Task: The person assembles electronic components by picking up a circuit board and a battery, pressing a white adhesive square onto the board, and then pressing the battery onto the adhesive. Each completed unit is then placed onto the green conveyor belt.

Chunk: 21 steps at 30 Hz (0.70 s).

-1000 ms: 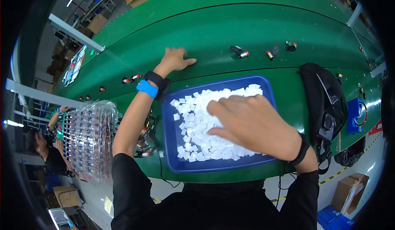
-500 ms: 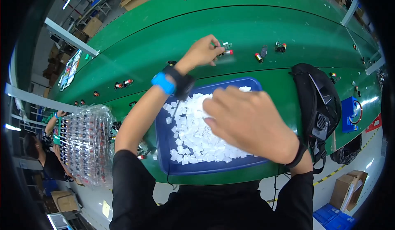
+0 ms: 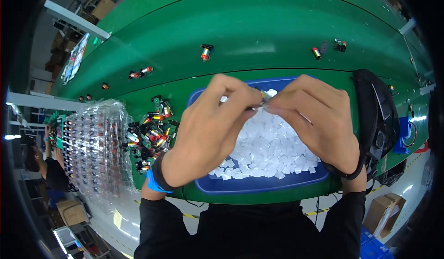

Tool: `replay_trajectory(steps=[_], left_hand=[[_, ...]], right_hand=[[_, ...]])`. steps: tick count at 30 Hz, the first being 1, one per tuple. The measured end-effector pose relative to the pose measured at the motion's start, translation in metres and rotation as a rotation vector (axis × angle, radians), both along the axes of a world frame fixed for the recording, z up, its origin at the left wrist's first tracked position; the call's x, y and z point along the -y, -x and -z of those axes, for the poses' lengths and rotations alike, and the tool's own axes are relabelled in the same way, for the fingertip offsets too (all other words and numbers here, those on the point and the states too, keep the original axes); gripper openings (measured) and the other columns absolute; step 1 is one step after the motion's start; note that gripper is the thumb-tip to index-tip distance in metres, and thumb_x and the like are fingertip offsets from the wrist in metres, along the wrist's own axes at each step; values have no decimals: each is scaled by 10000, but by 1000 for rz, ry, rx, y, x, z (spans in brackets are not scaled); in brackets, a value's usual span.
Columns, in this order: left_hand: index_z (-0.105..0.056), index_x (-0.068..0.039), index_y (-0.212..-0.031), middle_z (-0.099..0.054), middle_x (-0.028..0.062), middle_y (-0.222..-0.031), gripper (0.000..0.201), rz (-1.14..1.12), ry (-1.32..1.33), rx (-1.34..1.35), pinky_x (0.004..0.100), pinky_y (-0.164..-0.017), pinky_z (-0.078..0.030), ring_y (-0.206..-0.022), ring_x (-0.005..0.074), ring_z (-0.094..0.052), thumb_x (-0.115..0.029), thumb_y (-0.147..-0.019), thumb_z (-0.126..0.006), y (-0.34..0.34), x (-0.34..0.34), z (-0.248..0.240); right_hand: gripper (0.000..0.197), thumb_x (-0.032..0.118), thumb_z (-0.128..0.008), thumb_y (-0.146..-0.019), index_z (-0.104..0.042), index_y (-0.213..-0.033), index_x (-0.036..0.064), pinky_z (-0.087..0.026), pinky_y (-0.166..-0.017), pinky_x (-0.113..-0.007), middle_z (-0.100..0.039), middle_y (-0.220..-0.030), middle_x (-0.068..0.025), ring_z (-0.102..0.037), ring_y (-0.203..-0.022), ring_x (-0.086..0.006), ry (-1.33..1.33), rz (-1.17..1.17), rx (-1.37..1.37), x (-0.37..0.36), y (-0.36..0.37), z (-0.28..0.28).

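Observation:
My left hand [image 3: 210, 120] and my right hand [image 3: 319, 113] meet fingertip to fingertip above the far part of a blue tray [image 3: 259, 188]. Both are closed in a pinch. Between the fingertips a small electronic part [image 3: 264, 95] shows only as a dark and yellowish bit; my fingers hide the rest. What my right fingers grip cannot be made out. Beneath, the tray holds a heap of small white square pieces [image 3: 270, 143].
Left of the tray lies a pile of small circuit boards with cylinders [image 3: 155, 134], beside a plastic-wrapped stack [image 3: 95, 150]. Loose parts, one a cylinder [image 3: 206, 52], dot the green table [image 3: 268, 23]. A black bag [image 3: 374, 115] lies right. Another person [image 3: 51, 171] works far left.
My left hand has come back from the far table with a small circuit board part. My right hand has moved up to meet it. The view has shifted.

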<state>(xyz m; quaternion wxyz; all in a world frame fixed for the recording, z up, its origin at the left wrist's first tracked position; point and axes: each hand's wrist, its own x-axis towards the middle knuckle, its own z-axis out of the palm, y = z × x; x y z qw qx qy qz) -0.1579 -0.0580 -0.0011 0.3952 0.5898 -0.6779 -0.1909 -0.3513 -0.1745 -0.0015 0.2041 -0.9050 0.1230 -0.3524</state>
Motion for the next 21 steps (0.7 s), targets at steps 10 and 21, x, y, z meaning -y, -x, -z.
replay_trajectory(steps=[10, 21], left_hand=[[-562, -36, -1140, -633, 107, -935, 253, -89, -334, -767, 349, -654, -565, -781, 168, -643, -148, -957, -696, -19, 1, -8], [-531, 9, -1193, -579, 45, -860, 290, 22, -384, -470, 242, -574, -540, -795, 110, -628, -107, -965, -667, -18, 0, -4]], right_hand=[[176, -21, -749, -639, -705, -799, 37, -497, -497, -256, -638, -761, -51, -646, -635, -211, 350, -18, 157, 2, -13, -9], [211, -1, -760, -768, -653, -949, 17, -502, -539, -266, -626, -994, -72, -619, -806, -201, -81, 16, -102, 1, -13, 3]])
